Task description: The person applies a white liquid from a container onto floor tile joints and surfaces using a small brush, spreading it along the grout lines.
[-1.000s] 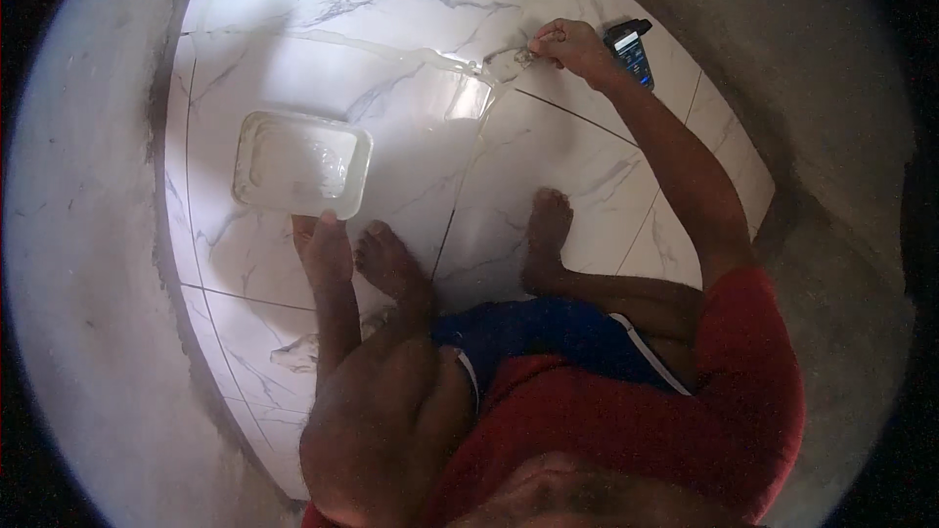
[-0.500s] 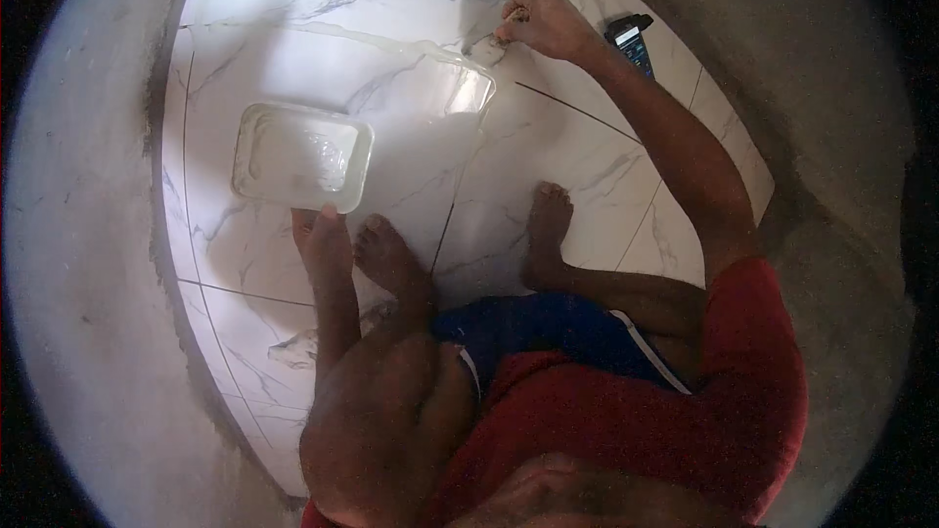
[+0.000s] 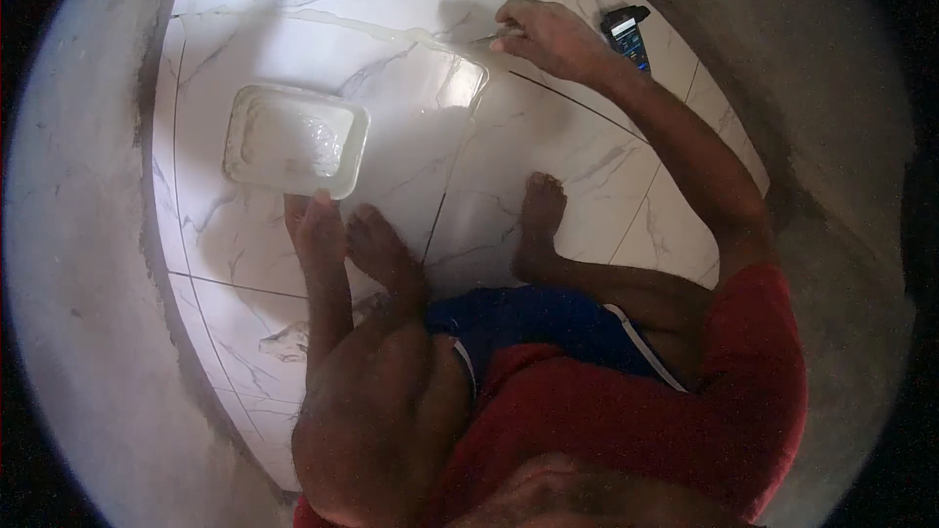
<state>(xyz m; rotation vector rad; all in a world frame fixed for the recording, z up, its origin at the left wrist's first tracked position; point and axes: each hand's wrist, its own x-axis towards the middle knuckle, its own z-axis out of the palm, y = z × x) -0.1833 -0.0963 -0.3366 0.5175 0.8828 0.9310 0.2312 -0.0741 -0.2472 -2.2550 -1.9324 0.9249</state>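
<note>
The tray (image 3: 279, 176) is left, the device (image 3: 627, 41) (on the floor (image 3: 587, 198)) right.

I see the crouched person's (image 3: 626, 420) left hand (image 3: 318, 230) gripping a pale tray (image 3: 358, 142) at ten o'clock, right hand (image 3: 555, 40) pinching a half-hidden piece (image 3: 507, 31) at twelve, a handheld device (image 3: 628, 43) toward one.

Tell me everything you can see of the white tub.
The tub is a shallow, pale rectangle with rounded corners and a raised rim, and looks like plastic. It has no lid, and its open top faces the camera. Glossy highlights inside suggest wetness, though the contents are unclear. The left hand grips its near edge, thumb over the rim. It appears held above the floor tiles.
</note>
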